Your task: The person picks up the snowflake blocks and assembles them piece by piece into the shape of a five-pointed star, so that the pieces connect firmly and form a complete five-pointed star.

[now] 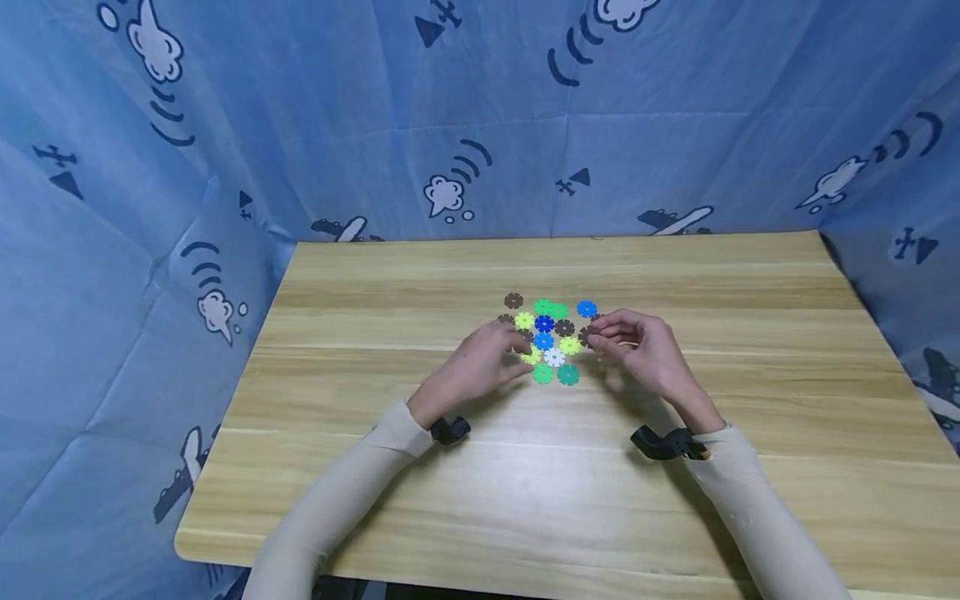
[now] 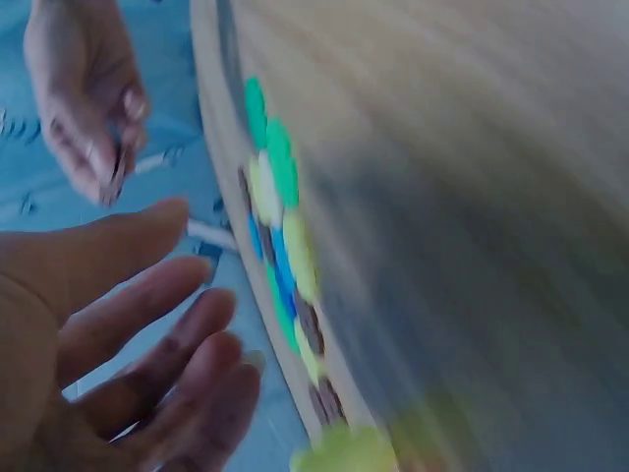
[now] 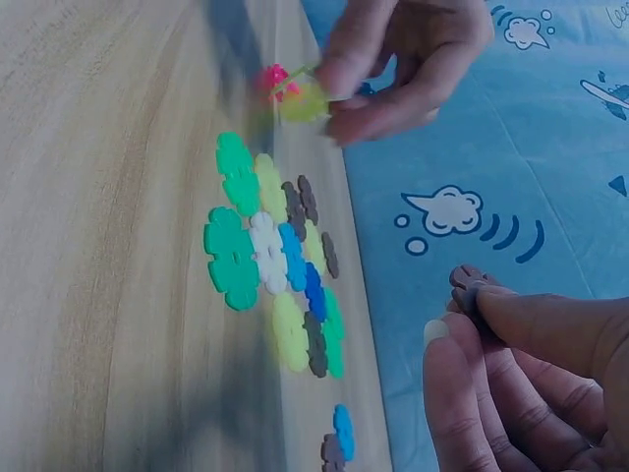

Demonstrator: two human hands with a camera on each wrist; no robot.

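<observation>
My right hand (image 1: 651,352) pinches a small brown notched plastic disc (image 3: 470,278) between thumb and fingers, raised above the table. My left hand (image 1: 483,358) hovers over the left side of the discs, thumb and fingers apart; the left wrist view (image 2: 147,334) shows nothing between them. Flat discs lie in a close cluster between both hands: two green ones (image 3: 232,258), a white one (image 1: 554,357), a dark blue one (image 1: 543,323), and several yellow, brown and lighter blue ones. Past the left fingers, the right wrist view shows a blurred yellow piece (image 3: 303,102) and a pink piece (image 3: 278,83).
The wood-grain table (image 1: 360,333) extends around the cluster. A blue patterned cloth (image 1: 480,125) hangs behind the table and at both sides. Black wrist mounts (image 1: 667,443) sit at both cuffs. A blue disc (image 1: 587,309) lies near the right fingers.
</observation>
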